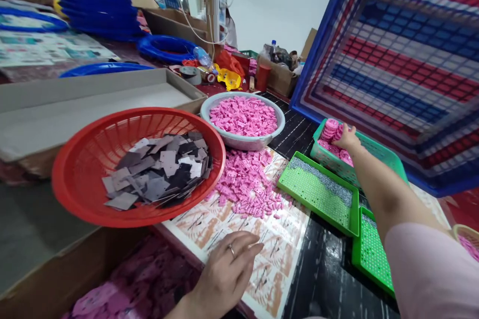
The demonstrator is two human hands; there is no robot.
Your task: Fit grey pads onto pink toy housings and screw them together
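My left hand (pixel 230 269) hovers over the near edge of the patterned table sheet (pixel 277 264). Its fingers are loosely bent, a ring on one, and nothing shows in them. My right hand (pixel 349 138) reaches far right into a light green basket (pixel 385 154), its fingers closed around pink round plastic parts (pixel 331 132); the fingertips are partly hidden among them. In front of my left hand lies a loose pile of small pink plastic pieces (pixel 247 179). Beyond that pile, a grey basin (pixel 243 140) is heaped with more pink pieces.
A red colander (pixel 82 174) holding flat grey plates (pixel 160 164) stands at left. Green trays (pixel 318 199) with small metal parts lie below my right arm. A blue crate (pixel 310 84) leans at right. Below the table edge, a carton (pixel 45 279) contains pink parts.
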